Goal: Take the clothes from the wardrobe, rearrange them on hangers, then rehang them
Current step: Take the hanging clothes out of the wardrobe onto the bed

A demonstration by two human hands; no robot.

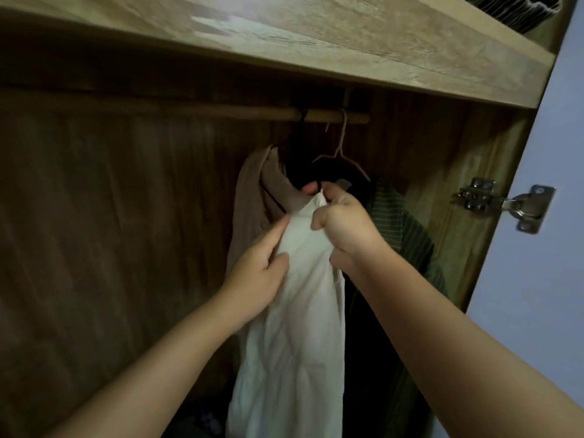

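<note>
Both hands gripped the long white cotton garment [294,311] at mid-frame, the right hand [341,222] pinching its top and the left hand [259,279] clutching its side, apparently mid-rehanging, so next its hanger would need hooking onto the wooden rail [331,116].

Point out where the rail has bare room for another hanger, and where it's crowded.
The wooden rail looks bare along its whole left stretch, from the dark hook leftward. The crowd is at its right end: a pale wire hanger, the beige garment, the white garment held by the left hand and right hand, and the green striped garment.
</note>
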